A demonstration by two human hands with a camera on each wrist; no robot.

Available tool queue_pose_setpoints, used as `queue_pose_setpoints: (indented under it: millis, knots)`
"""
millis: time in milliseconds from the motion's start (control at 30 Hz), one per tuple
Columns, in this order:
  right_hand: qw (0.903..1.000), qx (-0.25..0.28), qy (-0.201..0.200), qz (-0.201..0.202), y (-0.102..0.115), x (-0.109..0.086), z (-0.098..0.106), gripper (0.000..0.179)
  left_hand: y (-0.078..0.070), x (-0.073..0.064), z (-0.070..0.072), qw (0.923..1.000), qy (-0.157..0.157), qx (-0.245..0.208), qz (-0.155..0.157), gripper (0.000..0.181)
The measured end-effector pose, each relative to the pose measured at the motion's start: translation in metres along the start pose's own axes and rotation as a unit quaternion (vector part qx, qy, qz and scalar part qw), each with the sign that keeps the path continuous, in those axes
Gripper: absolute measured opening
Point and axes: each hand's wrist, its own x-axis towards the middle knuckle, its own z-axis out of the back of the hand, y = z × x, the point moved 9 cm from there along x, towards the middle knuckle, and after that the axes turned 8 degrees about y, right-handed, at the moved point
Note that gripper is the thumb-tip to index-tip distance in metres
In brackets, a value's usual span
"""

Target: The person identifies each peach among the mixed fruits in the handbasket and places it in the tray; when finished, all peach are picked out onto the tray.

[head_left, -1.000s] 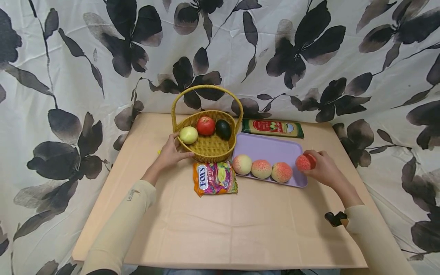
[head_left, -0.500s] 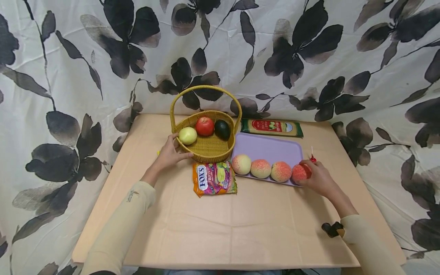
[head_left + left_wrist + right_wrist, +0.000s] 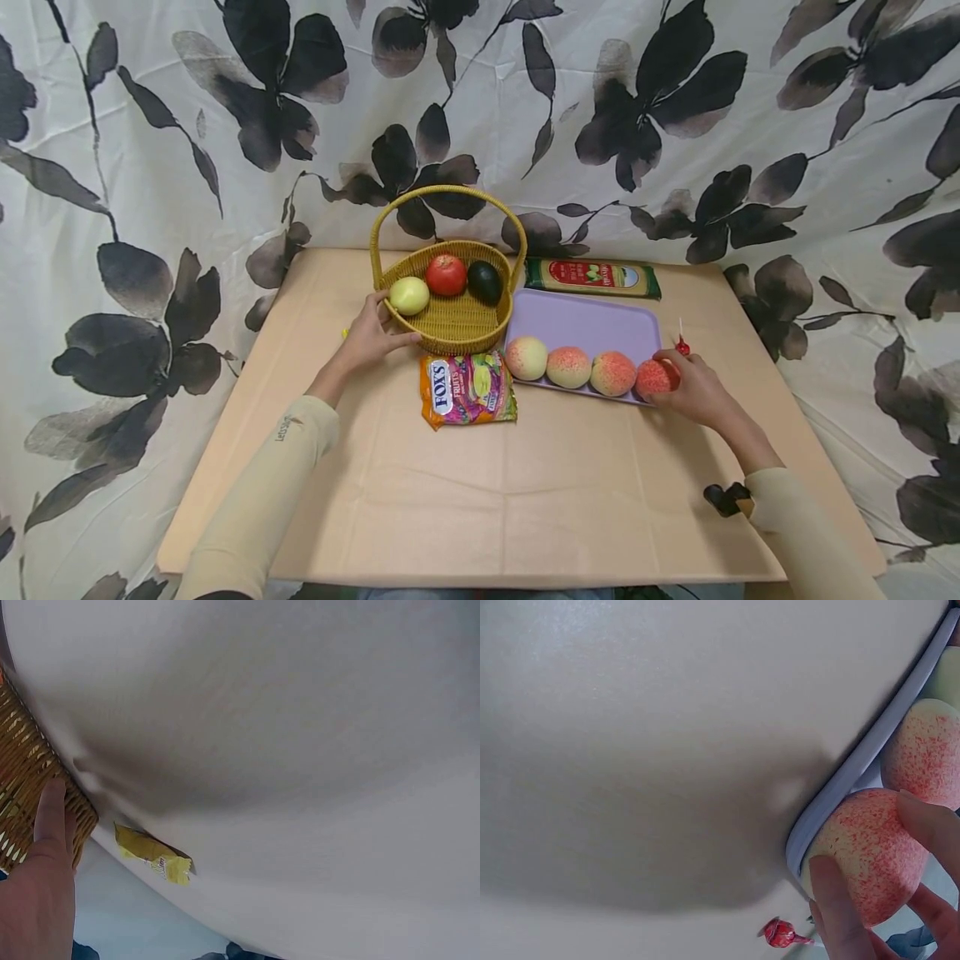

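With curled fingers and thumb, my right hand (image 3: 697,392) grips a red-speckled peach (image 3: 870,851) at the right end of the purple tray (image 3: 592,321). The peach sits inside the tray's rim, last in a front row with a pale peach (image 3: 527,358) and two blushed peaches, a middle one (image 3: 568,367) and one to its right (image 3: 614,373). My left hand (image 3: 369,337) rests with straight fingers against the outer side of the yellow wicker basket (image 3: 457,342). Inside the basket lie a pale green round fruit (image 3: 409,296), a red round fruit (image 3: 446,275) and a dark green avocado-like fruit (image 3: 484,283).
A Fox's candy bag (image 3: 468,390) lies in front of the basket. Behind the tray is a long green and red packet (image 3: 592,277). A red-wrapped lollipop (image 3: 780,933) lies just off the tray's right end. Beside my left hand lies a small yellow wrapper (image 3: 154,853).
My right hand has moved left and slightly down with the peach, bringing it from the tray's right edge into the row. The lollipop has come into view. My left hand stays at the basket.
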Motion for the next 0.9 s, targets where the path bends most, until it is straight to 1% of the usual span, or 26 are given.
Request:
queue_pose_setpoints:
  millis: [267,367,567,733,833,900]
  knots:
    - [1.0,0.003,0.0,0.002,0.001,-0.001,0.001,0.075,-0.003,-0.002,0.0,1.0,0.001,0.003,-0.009,0.109]
    - [1.0,0.001,0.0,0.006,0.001,-0.001,0.0,0.076,-0.002,-0.002,0.0,0.9999,-0.004,0.006,-0.008,0.108]
    - [0.9999,-0.004,0.002,0.011,0.002,0.0,-0.002,0.079,-0.002,-0.002,-0.001,1.0,-0.001,0.001,-0.008,0.107]
    - [1.0,-0.003,0.002,0.008,0.0,0.001,-0.001,0.081,-0.01,-0.006,-0.002,0.9999,0.006,-0.012,-0.007,0.105]
    - [1.0,-0.001,0.003,0.003,-0.001,0.001,-0.001,0.078,-0.017,-0.009,-0.003,0.9998,0.011,-0.016,-0.003,0.105]
    - [1.0,-0.001,0.004,0.0,-0.001,0.001,-0.001,0.077,-0.018,-0.01,-0.003,0.9998,0.011,-0.015,-0.001,0.106]
